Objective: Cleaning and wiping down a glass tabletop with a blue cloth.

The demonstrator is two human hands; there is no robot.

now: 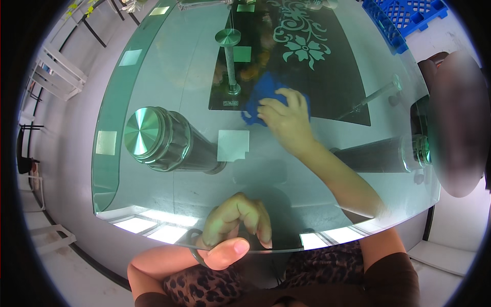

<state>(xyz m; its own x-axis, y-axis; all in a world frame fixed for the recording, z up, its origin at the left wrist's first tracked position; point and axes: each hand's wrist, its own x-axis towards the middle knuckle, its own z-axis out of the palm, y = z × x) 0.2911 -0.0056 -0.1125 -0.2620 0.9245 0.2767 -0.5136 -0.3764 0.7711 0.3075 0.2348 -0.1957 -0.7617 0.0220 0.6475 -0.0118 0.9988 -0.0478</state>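
Note:
A glass tabletop (199, 195) with a green-tinted border spreads before me. My left hand (230, 234) grips its near edge, the thumb above the glass and the curled fingers beneath. My right hand (287, 115), seen through the glass, reaches in under the tabletop. Bent fingers press on a blue cloth (264, 90), which lies at the front edge of a dark lower panel (333, 88) with a pale floral pattern. Part of the cloth is hidden under the hand. A slim metal post (230, 67) with a disc top stands left of the cloth.
Thick metal table legs stand at left (195, 142) and right (379, 155). Another slim post (374, 96) slants at right. A blue plastic pallet (406, 15) is at upper right. White stools (57, 73) line the left. A blurred dark rounded object (456, 122) fills the right edge.

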